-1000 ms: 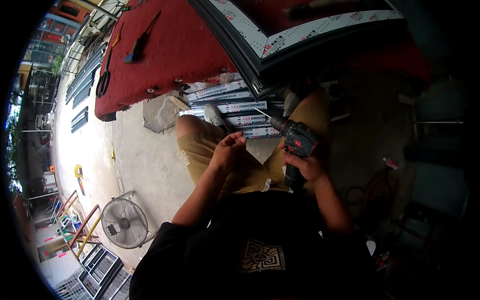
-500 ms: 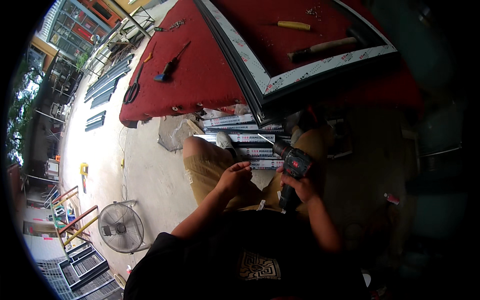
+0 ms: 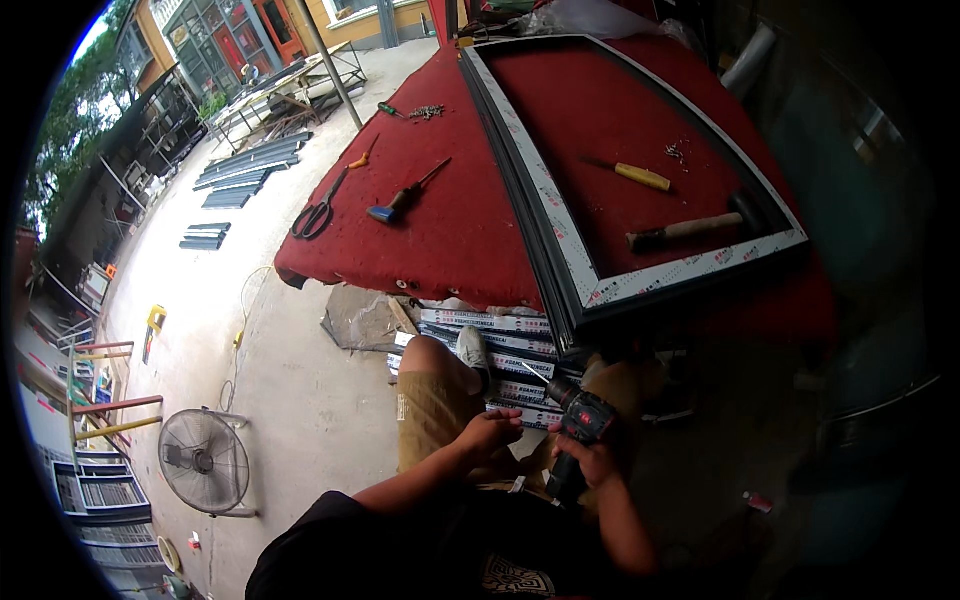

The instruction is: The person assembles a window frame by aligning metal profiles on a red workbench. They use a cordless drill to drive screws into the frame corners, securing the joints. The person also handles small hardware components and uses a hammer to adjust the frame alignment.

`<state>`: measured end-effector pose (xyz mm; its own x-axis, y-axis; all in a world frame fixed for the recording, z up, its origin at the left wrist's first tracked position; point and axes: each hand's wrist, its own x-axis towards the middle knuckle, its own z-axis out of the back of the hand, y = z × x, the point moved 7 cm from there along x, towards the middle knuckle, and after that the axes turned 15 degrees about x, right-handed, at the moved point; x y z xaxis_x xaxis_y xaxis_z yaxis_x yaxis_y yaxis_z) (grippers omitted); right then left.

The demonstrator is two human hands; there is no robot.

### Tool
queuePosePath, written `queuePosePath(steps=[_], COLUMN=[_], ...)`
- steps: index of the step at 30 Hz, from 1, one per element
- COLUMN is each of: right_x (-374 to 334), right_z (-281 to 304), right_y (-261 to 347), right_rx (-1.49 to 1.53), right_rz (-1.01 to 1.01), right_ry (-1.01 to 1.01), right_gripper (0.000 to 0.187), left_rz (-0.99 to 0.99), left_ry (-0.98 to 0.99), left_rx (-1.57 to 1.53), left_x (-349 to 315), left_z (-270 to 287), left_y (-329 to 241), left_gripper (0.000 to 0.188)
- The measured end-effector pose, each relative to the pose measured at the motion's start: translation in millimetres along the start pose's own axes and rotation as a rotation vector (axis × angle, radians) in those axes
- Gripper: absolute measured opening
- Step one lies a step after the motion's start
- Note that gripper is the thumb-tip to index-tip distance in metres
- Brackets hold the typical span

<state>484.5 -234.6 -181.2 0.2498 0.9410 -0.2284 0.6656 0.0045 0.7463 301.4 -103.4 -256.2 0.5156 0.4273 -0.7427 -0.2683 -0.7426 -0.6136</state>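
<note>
1. Lower centre of view, right hand (image 3: 594, 462) wrapped round drill (image 3: 584, 414), both lower than a second ago.
2. Just left, left hand (image 3: 490, 431) pinched; I cannot tell whether on anything.
3. Upper right, dark-edged frame (image 3: 697, 267) now shows its far end.

Print beyond the left hand (image 3: 490, 432)
Black-and-red lettering on white strips (image 3: 518, 368); red marks (too small to read) on the frame (image 3: 692, 268).

Holds a cordless drill (image 3: 588, 415) in the right hand (image 3: 594, 462), pointing its bit (image 3: 535, 373) forward of the fingers (image 3: 572, 445). Curls the left hand (image 3: 490, 432) just left of those fingers. Faces, beyond both hands' fingertips, a red-covered table (image 3: 440, 235) bearing a mitred frame (image 3: 545, 190) and mallet (image 3: 698, 227).
</note>
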Motion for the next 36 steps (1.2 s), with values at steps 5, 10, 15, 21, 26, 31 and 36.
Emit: queuePosePath(steps=[5,10,15,21,26,31,36], right_x=[5,14,16,12,12,8,5], right_z=[-8,-7,-5,5,7,10,12], right_y=[7,4,-5,-18,-12,-18,-15], right_rx=[-0.025,-0.083,-0.057,-0.055,-0.067,-0.055,-0.049], right_rz=[-0.077,-0.143,-0.125,-0.166,-0.134,-0.151,-0.12], right_ry=[-0.046,-0.033,-0.026,-0.038,-0.032,-0.058,-0.035], right_gripper=[0.028,0.029,0.029,0.033,0.034,0.034,0.035], left_rz=[-0.028,-0.063,-0.047,-0.143,-0.292,-0.4,-0.397], left_ry=[0.001,0.044,0.11,0.085,0.053,0.023,0.023], left_rx=[-0.101,-0.108,-0.098,-0.02,0.277,0.356,0.464], left_x=[20,16,14,-1,-31,-34,-24], left_z=[-3,-13,-19,-19,-23,-17,-22], left_y=[8,-4,-8,-35,-76,-85,-76], left_gripper=[0.026,0.029,0.024,0.026,0.028,0.027,0.028])
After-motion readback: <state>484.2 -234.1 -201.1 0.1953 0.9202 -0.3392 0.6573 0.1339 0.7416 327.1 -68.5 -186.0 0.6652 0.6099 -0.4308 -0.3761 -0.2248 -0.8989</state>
